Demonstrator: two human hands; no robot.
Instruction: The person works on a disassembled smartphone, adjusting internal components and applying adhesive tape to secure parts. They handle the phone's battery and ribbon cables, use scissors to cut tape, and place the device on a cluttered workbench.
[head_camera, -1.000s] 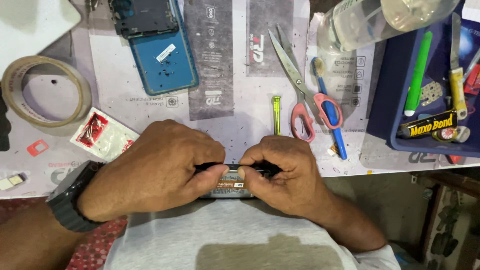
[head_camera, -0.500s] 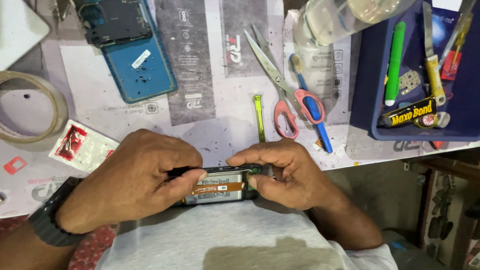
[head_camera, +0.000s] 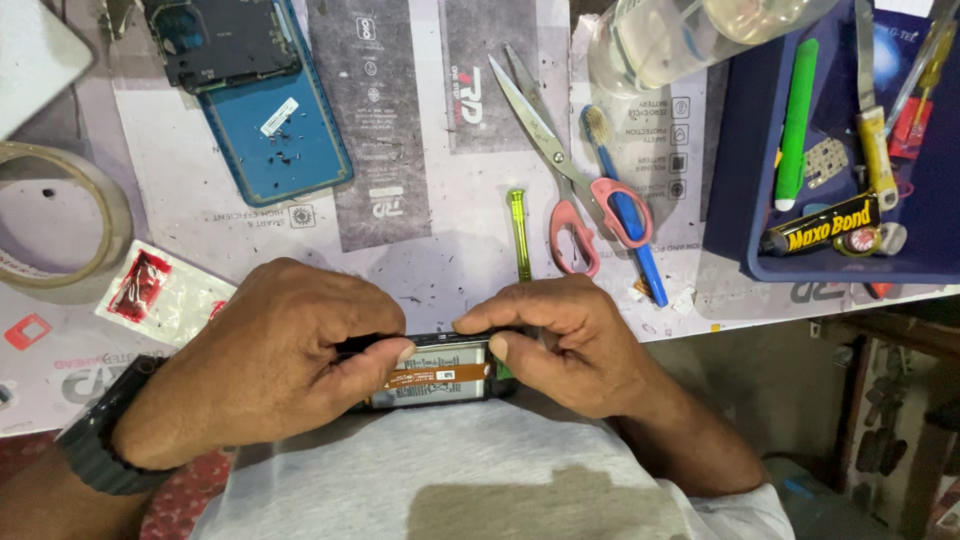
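Both my hands hold an opened phone (head_camera: 436, 375) at the near edge of the table, against my grey shirt. Its inside faces up, showing a battery crossed by an orange flex strip. My left hand (head_camera: 275, 365) grips the phone's left end, thumb lying on the battery. My right hand (head_camera: 565, 340) grips the right end, fingers curled over the top edge and thumb pressed on the inside. A dark watch sits on my left wrist.
Ahead lie a yellow-green pry tool (head_camera: 519, 235), pink-handled scissors (head_camera: 560, 190), a blue toothbrush (head_camera: 625, 205), a blue phone back cover (head_camera: 270, 125) with tiny screws, a tape roll (head_camera: 60, 225) and a blue tray (head_camera: 745, 200) of tools and a glue tube.
The view has shifted slightly. My thumbs have drawn apart, uncovering more of the phone's battery and flex strip between my hands.
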